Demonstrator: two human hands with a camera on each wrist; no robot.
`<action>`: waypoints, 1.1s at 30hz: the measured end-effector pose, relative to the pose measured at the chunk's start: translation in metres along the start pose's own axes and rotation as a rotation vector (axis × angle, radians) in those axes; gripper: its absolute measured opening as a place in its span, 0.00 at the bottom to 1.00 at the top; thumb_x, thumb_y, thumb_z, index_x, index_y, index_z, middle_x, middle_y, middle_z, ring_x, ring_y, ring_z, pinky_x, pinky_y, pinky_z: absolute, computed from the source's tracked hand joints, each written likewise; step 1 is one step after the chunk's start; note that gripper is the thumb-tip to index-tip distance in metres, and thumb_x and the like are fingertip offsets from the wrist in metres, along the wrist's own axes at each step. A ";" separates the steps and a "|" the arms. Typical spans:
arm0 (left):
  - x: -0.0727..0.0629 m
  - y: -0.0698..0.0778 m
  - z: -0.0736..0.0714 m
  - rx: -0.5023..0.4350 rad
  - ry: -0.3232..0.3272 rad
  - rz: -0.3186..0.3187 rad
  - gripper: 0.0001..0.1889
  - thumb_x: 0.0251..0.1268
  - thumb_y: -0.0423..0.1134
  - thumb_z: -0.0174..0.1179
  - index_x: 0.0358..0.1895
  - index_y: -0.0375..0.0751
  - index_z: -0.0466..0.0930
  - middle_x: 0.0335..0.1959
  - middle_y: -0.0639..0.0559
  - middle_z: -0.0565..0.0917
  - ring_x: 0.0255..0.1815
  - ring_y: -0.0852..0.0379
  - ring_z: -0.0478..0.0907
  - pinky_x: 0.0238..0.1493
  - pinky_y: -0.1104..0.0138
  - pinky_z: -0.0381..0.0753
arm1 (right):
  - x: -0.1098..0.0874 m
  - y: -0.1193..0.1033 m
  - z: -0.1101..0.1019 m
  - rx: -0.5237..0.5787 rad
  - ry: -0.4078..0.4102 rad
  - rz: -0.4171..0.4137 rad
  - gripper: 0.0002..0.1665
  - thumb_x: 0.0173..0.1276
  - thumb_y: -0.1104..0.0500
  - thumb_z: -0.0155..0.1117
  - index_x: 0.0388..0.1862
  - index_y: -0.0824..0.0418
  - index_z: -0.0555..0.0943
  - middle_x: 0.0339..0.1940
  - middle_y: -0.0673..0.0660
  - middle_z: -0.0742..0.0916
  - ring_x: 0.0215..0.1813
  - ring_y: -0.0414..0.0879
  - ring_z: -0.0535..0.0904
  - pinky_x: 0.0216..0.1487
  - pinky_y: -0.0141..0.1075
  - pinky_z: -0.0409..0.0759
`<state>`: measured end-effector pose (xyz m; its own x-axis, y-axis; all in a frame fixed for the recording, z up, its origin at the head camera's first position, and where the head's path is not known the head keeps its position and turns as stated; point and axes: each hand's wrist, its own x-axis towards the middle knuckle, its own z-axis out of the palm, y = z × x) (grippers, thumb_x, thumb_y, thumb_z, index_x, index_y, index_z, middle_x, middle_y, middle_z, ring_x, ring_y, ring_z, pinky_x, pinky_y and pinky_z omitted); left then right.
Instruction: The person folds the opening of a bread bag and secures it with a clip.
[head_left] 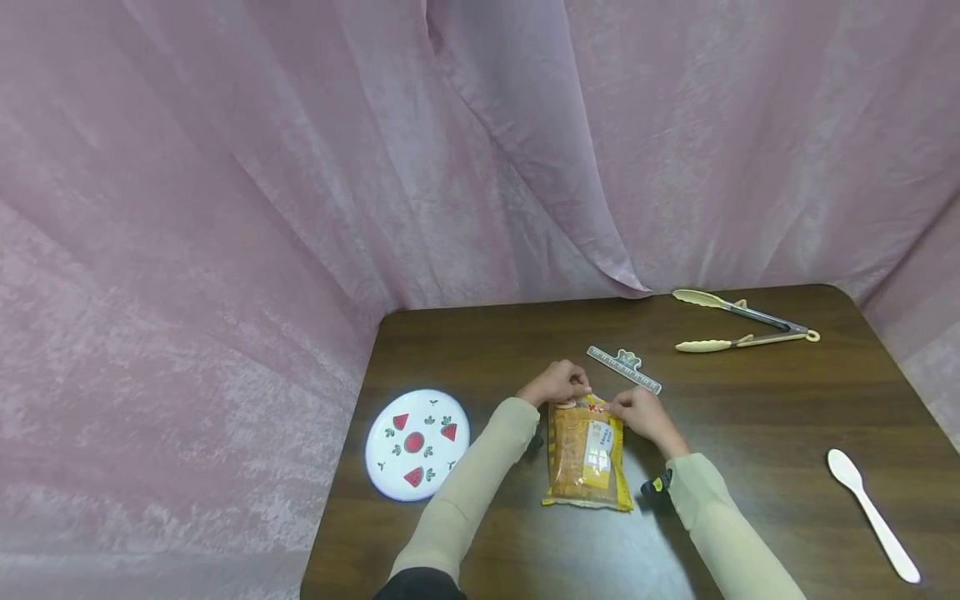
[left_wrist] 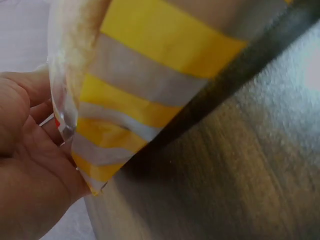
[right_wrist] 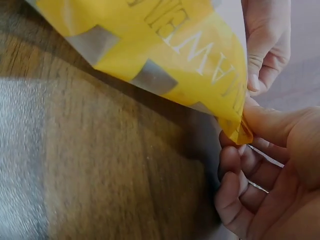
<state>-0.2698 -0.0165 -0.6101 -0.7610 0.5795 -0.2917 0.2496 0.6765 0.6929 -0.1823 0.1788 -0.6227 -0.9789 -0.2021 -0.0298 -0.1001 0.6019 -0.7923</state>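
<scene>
A yellow-and-clear plastic bread bag (head_left: 573, 454) lies on the table between both hands, its golden-brown contents looking like bread under a white label. My left hand (head_left: 558, 382) pinches the far left of its top edge, thumb on the near side and fingers behind in the left wrist view. At the top right corner, my right hand (head_left: 643, 414) pinches the folded yellow film (right_wrist: 235, 125) between thumb and fingers. Just beyond the hands lies a clear long-jawed bag clip (head_left: 624, 367), touched by neither. The bag's underside is hidden.
A round white plate (head_left: 392, 462) with watermelon prints sits left of the left forearm. Tongs (head_left: 776, 337) with cream tips lie spread at the back right. A white spoon (head_left: 873, 517) rests on the brown table (head_left: 750, 417) at the right. Pink curtains hang behind.
</scene>
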 end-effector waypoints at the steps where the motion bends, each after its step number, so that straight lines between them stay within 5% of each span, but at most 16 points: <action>1: 0.000 -0.001 0.000 -0.001 0.002 -0.002 0.06 0.72 0.38 0.63 0.37 0.41 0.87 0.27 0.58 0.82 0.21 0.65 0.72 0.26 0.74 0.74 | 0.001 0.000 0.000 -0.005 0.005 -0.008 0.14 0.68 0.63 0.66 0.21 0.63 0.86 0.20 0.51 0.83 0.25 0.42 0.71 0.30 0.37 0.70; 7: -0.001 -0.004 0.001 -0.021 0.016 -0.003 0.06 0.73 0.36 0.62 0.38 0.41 0.87 0.30 0.57 0.83 0.24 0.65 0.75 0.27 0.73 0.76 | 0.001 0.001 0.002 -0.028 0.015 -0.004 0.17 0.67 0.64 0.67 0.17 0.61 0.82 0.20 0.50 0.82 0.25 0.43 0.71 0.33 0.39 0.70; 25: -0.002 0.001 0.003 0.075 0.058 -0.031 0.08 0.77 0.39 0.58 0.38 0.42 0.85 0.30 0.58 0.81 0.30 0.64 0.76 0.33 0.74 0.75 | 0.000 0.003 0.005 -0.074 -0.019 0.043 0.12 0.69 0.67 0.61 0.25 0.62 0.83 0.22 0.50 0.82 0.27 0.45 0.73 0.33 0.41 0.72; 33: -0.001 -0.001 0.004 0.016 0.068 -0.061 0.08 0.76 0.39 0.59 0.39 0.41 0.86 0.30 0.57 0.82 0.28 0.64 0.75 0.32 0.74 0.75 | 0.000 0.003 0.004 -0.040 -0.021 0.048 0.12 0.69 0.68 0.60 0.25 0.62 0.83 0.21 0.51 0.81 0.27 0.45 0.73 0.33 0.40 0.72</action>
<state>-0.2668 -0.0165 -0.6128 -0.8137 0.5055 -0.2869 0.2108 0.7167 0.6647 -0.1816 0.1776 -0.6280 -0.9788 -0.1881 -0.0806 -0.0603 0.6416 -0.7646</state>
